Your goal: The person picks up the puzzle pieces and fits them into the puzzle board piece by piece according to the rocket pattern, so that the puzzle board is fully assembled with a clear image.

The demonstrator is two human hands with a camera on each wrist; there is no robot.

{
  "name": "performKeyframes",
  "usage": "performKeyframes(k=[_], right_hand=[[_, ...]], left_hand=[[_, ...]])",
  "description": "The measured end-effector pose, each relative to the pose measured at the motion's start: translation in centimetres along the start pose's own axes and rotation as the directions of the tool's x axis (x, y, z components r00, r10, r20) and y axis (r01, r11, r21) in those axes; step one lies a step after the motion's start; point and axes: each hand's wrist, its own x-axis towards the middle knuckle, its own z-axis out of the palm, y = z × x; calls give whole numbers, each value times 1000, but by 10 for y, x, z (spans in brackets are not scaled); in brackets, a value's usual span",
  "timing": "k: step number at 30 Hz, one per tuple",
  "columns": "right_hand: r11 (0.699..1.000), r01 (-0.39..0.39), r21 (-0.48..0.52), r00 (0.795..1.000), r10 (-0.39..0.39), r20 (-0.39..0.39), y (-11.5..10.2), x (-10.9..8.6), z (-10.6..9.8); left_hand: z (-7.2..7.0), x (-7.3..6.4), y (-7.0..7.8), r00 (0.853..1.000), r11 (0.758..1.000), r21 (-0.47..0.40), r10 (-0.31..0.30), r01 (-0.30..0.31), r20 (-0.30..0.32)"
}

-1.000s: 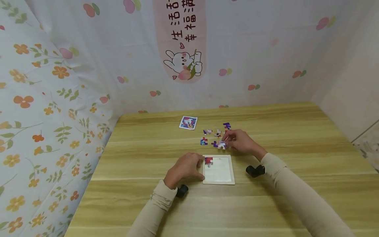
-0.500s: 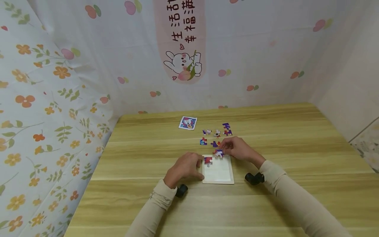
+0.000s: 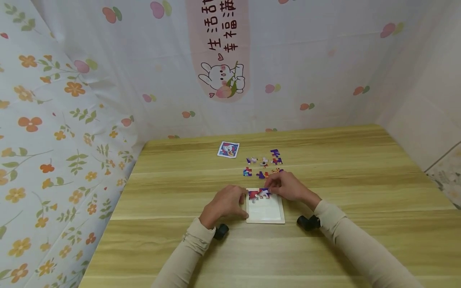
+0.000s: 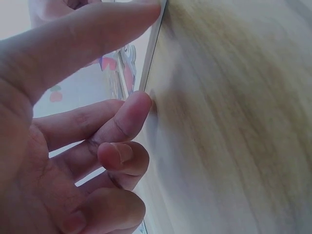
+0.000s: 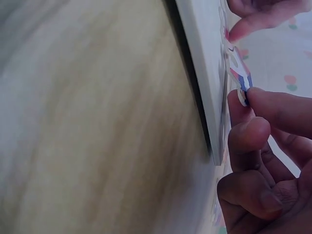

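Your right hand (image 3: 288, 187) pinches a piece (image 3: 264, 193); seat it flat beside the placed piece while your left hand (image 3: 225, 202), fingers loosely curled, steadies the tray (image 3: 265, 218).

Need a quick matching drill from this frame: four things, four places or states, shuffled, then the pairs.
Things:
1. left hand
2. right hand
3. white rectangular puzzle tray
4. small square picture card with a purple border

Places or states:
A. lies alone near the table's far edge
B. pinches a purple puzzle piece at the tray's top edge
C. steadies the tray's left side
D. lies between the two hands on the light wooden table

Pairs: 1-C, 2-B, 3-D, 4-A
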Motion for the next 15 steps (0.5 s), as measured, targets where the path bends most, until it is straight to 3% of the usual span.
performKeyframes(k=[15], right_hand=[[997, 51, -54, 998, -53, -35, -1, 0, 7]], left_hand=[[-1, 0, 0, 1000, 1000, 6, 3, -3, -6]])
